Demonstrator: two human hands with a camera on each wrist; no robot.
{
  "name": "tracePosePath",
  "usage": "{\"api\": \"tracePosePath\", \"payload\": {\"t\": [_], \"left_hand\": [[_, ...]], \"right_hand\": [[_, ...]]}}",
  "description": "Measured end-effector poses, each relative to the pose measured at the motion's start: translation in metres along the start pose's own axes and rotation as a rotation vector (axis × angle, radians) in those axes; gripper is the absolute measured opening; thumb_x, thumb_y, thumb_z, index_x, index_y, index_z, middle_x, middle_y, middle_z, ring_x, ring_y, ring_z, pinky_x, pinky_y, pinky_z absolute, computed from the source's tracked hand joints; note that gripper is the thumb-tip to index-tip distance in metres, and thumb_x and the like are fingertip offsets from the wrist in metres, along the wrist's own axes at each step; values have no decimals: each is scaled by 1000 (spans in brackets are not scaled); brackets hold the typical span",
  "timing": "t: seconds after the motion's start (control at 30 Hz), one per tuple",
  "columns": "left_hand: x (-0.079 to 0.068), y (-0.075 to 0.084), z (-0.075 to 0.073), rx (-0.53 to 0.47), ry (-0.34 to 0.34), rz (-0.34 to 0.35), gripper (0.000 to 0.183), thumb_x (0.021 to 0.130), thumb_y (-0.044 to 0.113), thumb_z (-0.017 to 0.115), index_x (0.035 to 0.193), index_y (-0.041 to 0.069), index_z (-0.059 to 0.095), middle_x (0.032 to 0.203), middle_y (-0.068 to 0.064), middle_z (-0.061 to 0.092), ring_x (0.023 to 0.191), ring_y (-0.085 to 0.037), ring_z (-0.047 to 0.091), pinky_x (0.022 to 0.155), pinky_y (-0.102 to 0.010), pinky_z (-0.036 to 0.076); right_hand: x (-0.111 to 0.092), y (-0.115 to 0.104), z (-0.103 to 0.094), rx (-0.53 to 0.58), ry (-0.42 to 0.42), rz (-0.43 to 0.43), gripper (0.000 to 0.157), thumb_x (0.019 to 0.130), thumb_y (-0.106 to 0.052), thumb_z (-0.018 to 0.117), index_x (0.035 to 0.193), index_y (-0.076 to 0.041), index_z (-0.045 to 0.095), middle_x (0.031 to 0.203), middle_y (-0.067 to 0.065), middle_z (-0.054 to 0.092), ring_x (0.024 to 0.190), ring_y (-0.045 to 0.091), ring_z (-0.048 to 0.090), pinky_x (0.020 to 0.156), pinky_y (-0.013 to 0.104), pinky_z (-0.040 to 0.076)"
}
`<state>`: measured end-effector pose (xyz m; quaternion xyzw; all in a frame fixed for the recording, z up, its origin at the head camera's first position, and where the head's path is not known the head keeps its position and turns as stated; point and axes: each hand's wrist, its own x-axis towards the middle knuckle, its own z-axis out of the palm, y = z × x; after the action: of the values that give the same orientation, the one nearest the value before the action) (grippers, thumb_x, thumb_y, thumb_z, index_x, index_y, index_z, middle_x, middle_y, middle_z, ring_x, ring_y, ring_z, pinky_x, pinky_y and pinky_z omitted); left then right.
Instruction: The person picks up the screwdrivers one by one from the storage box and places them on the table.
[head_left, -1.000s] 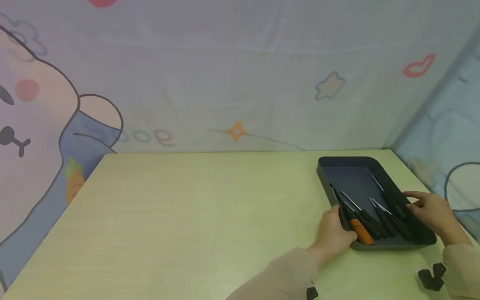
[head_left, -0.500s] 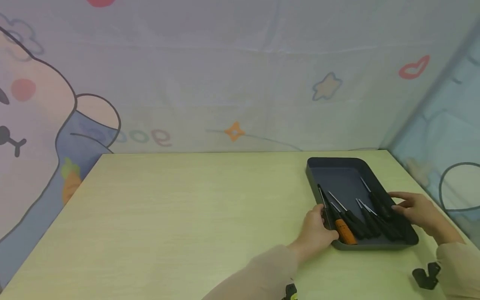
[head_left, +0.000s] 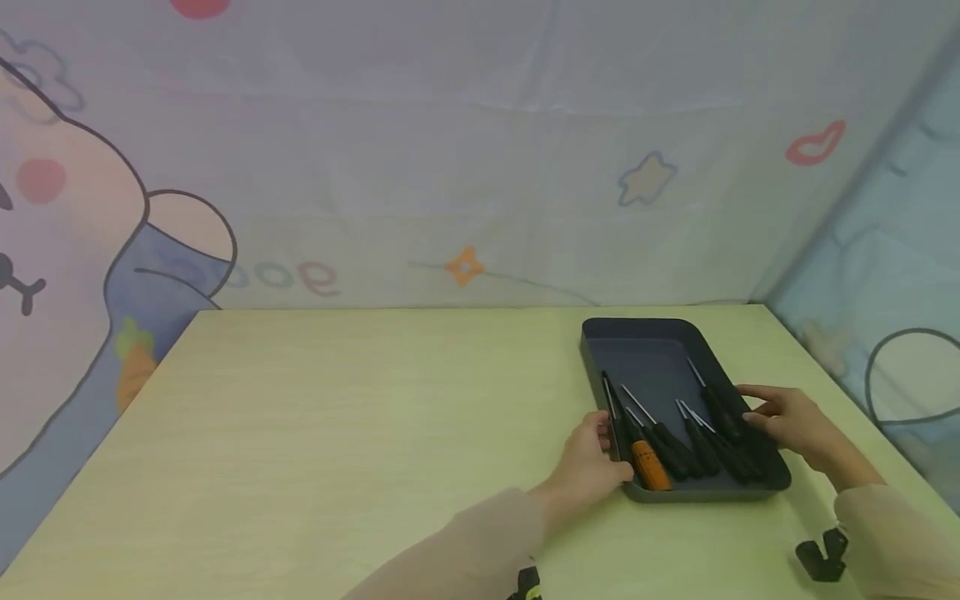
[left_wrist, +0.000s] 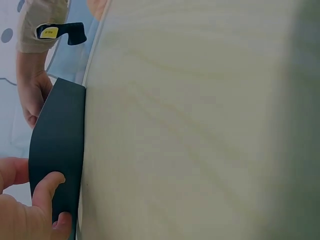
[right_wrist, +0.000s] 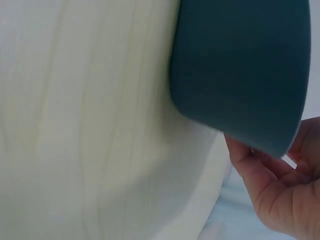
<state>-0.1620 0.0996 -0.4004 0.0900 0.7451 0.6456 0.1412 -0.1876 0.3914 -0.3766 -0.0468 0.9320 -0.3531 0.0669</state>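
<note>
A dark grey rectangular tray (head_left: 633, 354) lies at the right of the table, holding several black-handled screwdrivers (head_left: 701, 454) and one with an orange handle (head_left: 651, 467). My left hand (head_left: 585, 462) grips the tray's left side near the front. In the left wrist view, fingers of that hand (left_wrist: 27, 217) press on the outer wall of the tray (left_wrist: 57, 140). On the opposite side, my right hand (head_left: 795, 421) holds the right rim. The right wrist view has this hand (right_wrist: 285, 190) pinching the wall of the tray (right_wrist: 240, 65); some fingertips are hidden.
The pale wooden table (head_left: 337, 433) extends to the left of the tray. Behind it hangs a printed cloth (head_left: 390, 167), and another cloth (head_left: 915, 267) hangs along the right side. A black bracket (head_left: 822, 554) sits by the right sleeve.
The tray has moved left over the table, with the screwdrivers in it and both hands holding its sides. The head view has shifted slightly.
</note>
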Motion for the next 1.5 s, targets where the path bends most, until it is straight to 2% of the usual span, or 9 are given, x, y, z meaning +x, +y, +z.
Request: {"api": "tracePosePath", "payload": {"t": [0.2,0.37,0.57,0.73,0.97,1.23,1.5], "left_hand": [[-6,-5,-23,-44,-37,-2,71,71,-9,64,136,-2,36,124,-17,49,112,-27,49,89,-39,46],[-7,-3,-35,-51,-75,12,71,71,-10,62,135,-5,33,126,-21,47,113,-30,48,82,-35,49],[-9,-2,-48,-119,-88,17,71,69,-14,58,134,-7,31,126,-25,46,112,-33,48,72,-35,53],[-12,-5,-60,-147,-101,13,71,69,-14,57,134,-9,29,126,-26,45,113,-35,47,70,-35,53],[-16,-9,-88,-195,-129,-19,72,69,-17,53,135,-8,25,129,-27,40,113,-35,45,67,-34,51],[-23,-12,-110,-194,-126,-4,70,70,-17,53,134,-9,26,129,-30,39,113,-38,46,69,-38,52],[-30,-14,-132,-170,-107,-36,67,72,-16,55,133,-8,28,128,-28,40,111,-35,48,72,-39,53]], "right_hand": [[5,-11,9,125,-57,1,49,93,2,50,135,18,29,96,20,62,70,12,55,60,32,53],[8,-19,12,163,-64,9,51,92,3,50,136,17,28,93,16,62,66,11,51,57,30,51],[11,-25,19,255,-101,32,53,93,1,50,138,16,25,92,12,61,70,12,57,63,32,53],[15,-35,27,271,-110,39,54,93,0,51,139,14,26,90,10,61,68,12,53,61,30,51],[23,-56,44,304,-118,54,55,93,0,51,141,11,26,90,10,57,71,14,51,62,30,50],[30,-75,58,302,-124,40,54,92,1,52,140,11,28,90,12,58,71,15,50,61,30,49],[36,-89,70,371,-161,42,56,93,-2,52,142,8,26,97,15,59,76,15,54,66,33,52]]}}
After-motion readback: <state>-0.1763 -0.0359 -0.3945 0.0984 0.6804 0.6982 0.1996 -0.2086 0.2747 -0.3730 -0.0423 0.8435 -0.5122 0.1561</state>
